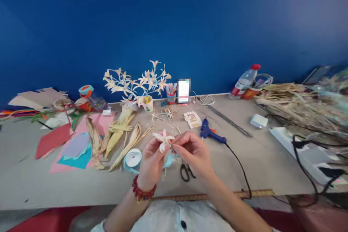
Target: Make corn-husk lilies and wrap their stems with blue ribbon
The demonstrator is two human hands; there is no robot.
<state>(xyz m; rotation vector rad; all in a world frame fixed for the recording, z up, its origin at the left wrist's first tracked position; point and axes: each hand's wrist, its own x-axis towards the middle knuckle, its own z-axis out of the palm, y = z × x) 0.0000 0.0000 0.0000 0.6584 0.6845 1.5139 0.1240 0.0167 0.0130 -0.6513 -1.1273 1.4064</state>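
A white flower (pixel 164 139) with pointed petals, like dried husk, is held up over the table between my two hands. My left hand (pixel 152 157), with a red bead bracelet on the wrist, pinches it from the left and below. My right hand (pixel 194 152) has thumb and forefinger closed at the flower's right side; the exact spot they grip is hidden. Beneath the hands lie black-handled scissors (pixel 185 172). A roll of light blue ribbon (pixel 133 158) rests left of my left hand. To the right of my right hand is a blue glue gun (pixel 211 132).
Dried corn husks (pixel 119 139) and coloured paper (pixel 77 148) lie at left. Behind stands a cup of husk flowers (pixel 147 103). Metal wires (pixel 231 121), a bottle (pixel 243 83), a white box (pixel 259 121) and heaped husk strips (pixel 288 98) occupy the right. A ruler (pixel 261 193) lines the front edge.
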